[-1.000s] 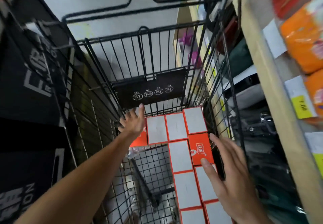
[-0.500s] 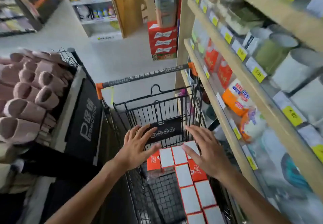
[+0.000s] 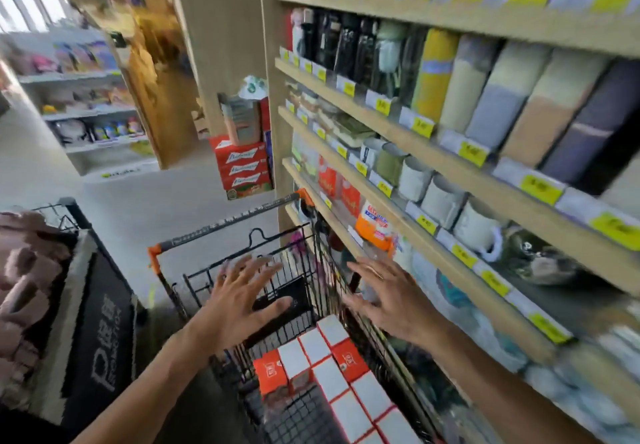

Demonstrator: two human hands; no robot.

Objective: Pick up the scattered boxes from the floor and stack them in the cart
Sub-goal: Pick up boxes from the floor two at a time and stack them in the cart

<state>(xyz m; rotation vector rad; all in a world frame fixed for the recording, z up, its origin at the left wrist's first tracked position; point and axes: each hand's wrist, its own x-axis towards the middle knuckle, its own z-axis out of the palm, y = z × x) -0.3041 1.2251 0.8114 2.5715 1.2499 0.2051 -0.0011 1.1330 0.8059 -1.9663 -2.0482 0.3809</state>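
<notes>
Shelving fills your 3 o'clock side. The cart stands ahead at 12. Boxes sit in it, stacked in a run whose long axis goes from 12 to 6 along the right wall. Your left hand and right hand hover above, fingers spread, holding nothing. Boxes lie toward 6 of both hands; right hand judged nearer. No box on the floor is in view.
</notes>
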